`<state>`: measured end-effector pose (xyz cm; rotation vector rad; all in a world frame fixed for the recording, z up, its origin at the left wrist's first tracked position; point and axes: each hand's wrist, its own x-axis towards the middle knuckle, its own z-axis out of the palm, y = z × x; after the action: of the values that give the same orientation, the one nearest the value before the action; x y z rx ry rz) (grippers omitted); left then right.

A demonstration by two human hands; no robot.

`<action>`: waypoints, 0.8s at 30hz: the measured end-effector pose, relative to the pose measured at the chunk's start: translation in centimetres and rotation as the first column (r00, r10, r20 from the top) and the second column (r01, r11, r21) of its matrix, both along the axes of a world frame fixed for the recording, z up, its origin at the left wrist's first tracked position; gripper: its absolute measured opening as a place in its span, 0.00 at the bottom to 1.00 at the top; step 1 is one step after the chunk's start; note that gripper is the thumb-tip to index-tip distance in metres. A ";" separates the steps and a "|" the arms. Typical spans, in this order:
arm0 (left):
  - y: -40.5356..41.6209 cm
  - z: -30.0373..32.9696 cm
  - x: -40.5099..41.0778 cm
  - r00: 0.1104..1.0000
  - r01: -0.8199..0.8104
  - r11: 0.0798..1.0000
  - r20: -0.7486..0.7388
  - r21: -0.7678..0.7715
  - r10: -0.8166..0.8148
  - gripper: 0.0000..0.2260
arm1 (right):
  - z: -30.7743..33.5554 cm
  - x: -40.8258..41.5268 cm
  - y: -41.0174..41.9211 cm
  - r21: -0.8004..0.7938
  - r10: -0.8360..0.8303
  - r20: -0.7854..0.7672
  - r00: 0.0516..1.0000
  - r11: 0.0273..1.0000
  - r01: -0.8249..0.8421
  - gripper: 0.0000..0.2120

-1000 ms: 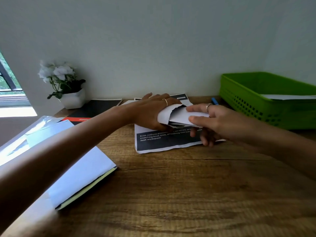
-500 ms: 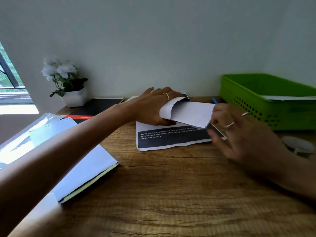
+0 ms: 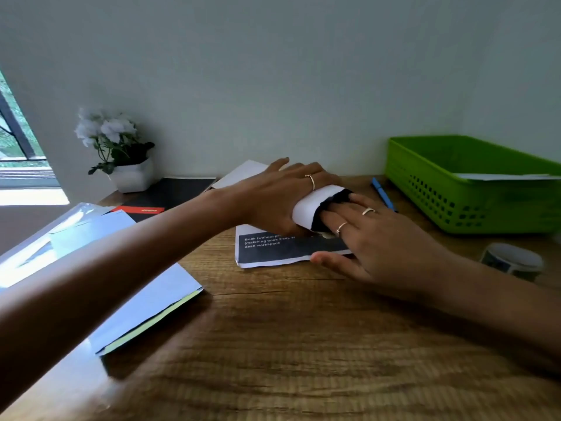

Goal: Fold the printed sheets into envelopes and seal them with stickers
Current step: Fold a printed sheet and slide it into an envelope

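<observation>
left hand: curled over the raised flap of the printed sheet, mid-desk
right hand: fingers straight, tucked under that flap, pressing
risk: crooked crease if the sheet slides; sticker roll sits apart

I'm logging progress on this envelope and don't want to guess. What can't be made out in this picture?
- Right hand fingertips: head view, tucked under the curled white paper flap, so any sticker is hidden.
- White text on the dark printed sheet: partly covered by both hands, rest too small.
- Papers in the green plastic basket: cut off by the right edge.
</observation>
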<state>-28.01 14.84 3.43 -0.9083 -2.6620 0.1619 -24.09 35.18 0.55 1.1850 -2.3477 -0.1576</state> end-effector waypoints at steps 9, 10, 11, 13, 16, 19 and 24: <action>1.5 -1.3 0.6 1.000 0.027 1.000 0.001 -0.015 -0.027 0.36 | 0.0 0.2 -1.0 -0.033 0.020 0.160 0.987 0.999 -0.014 0.41; 1.5 -1.6 0.6 1.000 0.030 1.000 -0.004 -0.008 -0.030 0.35 | 0.0 0.3 -1.0 -0.030 0.025 0.156 0.987 0.999 -0.020 0.40; 1.5 -1.7 0.6 0.999 0.032 0.999 -0.009 0.000 -0.032 0.35 | -0.1 0.3 -1.0 -0.021 0.032 0.155 0.987 0.999 -0.029 0.39; 1.4 -2.0 0.7 1.000 0.029 0.999 -0.005 0.015 -0.029 0.34 | -0.3 0.1 -1.1 0.002 0.027 0.164 0.986 1.000 -0.028 0.39; 1.3 -2.1 0.8 0.997 0.073 0.997 -0.003 0.037 -0.073 0.34 | -0.7 -0.4 -1.0 -0.034 0.052 0.170 0.984 0.998 -0.047 0.35; 1.2 -2.5 1.2 0.992 0.125 0.988 0.008 0.085 -0.126 0.33 | -0.9 -0.2 -0.4 -0.081 0.109 0.048 0.993 0.991 -0.105 0.16; 0.4 -2.4 1.4 0.993 0.113 0.989 0.007 0.090 -0.114 0.35 | -1.3 -0.5 1.3 -0.054 0.205 -0.134 0.970 0.975 -0.214 0.08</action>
<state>-26.60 15.20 1.05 -1.0318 -2.5967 0.0105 -24.63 36.46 -0.75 1.3388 -2.0860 -0.0771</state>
